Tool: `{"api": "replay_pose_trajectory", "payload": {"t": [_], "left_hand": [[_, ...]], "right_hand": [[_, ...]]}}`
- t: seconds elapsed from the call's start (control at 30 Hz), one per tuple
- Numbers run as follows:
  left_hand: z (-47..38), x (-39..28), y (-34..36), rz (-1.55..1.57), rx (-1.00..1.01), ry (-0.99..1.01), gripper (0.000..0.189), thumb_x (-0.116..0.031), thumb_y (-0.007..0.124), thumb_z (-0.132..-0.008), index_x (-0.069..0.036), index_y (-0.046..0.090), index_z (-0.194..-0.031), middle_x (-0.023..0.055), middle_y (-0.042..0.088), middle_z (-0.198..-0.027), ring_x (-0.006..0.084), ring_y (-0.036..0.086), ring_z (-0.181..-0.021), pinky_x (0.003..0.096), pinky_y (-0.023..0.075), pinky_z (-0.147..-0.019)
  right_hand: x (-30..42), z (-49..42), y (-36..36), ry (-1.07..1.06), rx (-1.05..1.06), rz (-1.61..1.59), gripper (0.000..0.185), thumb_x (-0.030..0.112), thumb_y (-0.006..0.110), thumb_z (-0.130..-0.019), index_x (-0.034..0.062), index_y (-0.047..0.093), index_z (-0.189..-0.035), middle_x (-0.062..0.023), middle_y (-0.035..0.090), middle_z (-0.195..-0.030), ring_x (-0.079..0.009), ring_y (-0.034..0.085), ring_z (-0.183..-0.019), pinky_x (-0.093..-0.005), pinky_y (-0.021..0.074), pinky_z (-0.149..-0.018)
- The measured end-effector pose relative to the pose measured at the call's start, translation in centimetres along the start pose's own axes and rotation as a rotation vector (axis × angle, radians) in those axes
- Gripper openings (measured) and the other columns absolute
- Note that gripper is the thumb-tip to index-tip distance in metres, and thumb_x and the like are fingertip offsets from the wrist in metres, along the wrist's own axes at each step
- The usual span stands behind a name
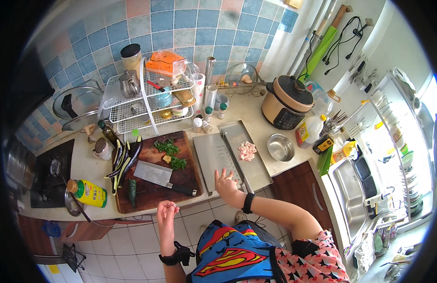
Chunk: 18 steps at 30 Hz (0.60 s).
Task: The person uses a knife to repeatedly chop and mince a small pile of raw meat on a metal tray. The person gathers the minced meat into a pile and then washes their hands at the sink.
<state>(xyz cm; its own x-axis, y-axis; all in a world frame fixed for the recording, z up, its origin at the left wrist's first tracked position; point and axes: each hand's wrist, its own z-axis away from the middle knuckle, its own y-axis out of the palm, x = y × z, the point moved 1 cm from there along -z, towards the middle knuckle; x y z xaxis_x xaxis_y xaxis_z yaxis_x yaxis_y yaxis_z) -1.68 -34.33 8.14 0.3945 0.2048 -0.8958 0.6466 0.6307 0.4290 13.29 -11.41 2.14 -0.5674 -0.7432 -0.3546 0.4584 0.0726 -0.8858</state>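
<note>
My left hand (166,214) is raised by the counter's front edge, its fingertips pinched on a small whitish bit. My right hand (226,184), fingers spread, hovers over the front of a metal tray (207,152) and a metal bar lying across it. Chopped pinkish meat (247,151) sits on the tray's right part. On the wooden cutting board (151,198) lie a cleaver (153,173), chopped green herbs (167,146), a small yellowish piece (166,159) and a cucumber piece (132,192). Striped eggplants (124,162) rest across its left edge.
A steel bowl (281,148) stands right of the tray, with a pressure cooker (288,102) behind. A yellow sauce bottle (87,192) stands left of the board. A wire rack (151,97) holds containers behind it. The sink (349,198) and a dish rack are at right.
</note>
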Motion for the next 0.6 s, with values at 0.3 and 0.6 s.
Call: {"api": "replay_pose_trajectory", "payload": {"t": [0.3,0.6], "left_hand": [[1.1,1.0,0.0,0.036,-0.001,-0.023,0.009,-0.01,0.058,-0.098,-0.006,0.055,-0.105,0.0031,0.057,-0.099,0.0116,0.058,-0.089,0.0266,0.0487,-0.084],[1.7,0.7,0.0,0.08,-0.033,0.007,0.006,-0.007,0.055,-0.099,-0.005,0.055,-0.104,0.0025,0.057,-0.097,0.0114,0.058,-0.087,0.0261,0.0477,-0.083]], "right_hand": [[-8.2,0.8,-6.7,-0.176,-0.22,0.114,0.053,0.014,0.053,-0.094,0.0019,0.044,-0.145,-0.0262,0.06,-0.129,-0.0451,0.068,-0.1,-0.0428,0.0609,-0.066],[-12.0,-3.6,-17.1,-0.306,-0.344,0.086,0.013,0.012,0.063,-0.084,0.0089,0.075,-0.081,-0.0085,0.073,-0.086,-0.0253,0.074,-0.083,-0.0373,0.0588,-0.064]]}}
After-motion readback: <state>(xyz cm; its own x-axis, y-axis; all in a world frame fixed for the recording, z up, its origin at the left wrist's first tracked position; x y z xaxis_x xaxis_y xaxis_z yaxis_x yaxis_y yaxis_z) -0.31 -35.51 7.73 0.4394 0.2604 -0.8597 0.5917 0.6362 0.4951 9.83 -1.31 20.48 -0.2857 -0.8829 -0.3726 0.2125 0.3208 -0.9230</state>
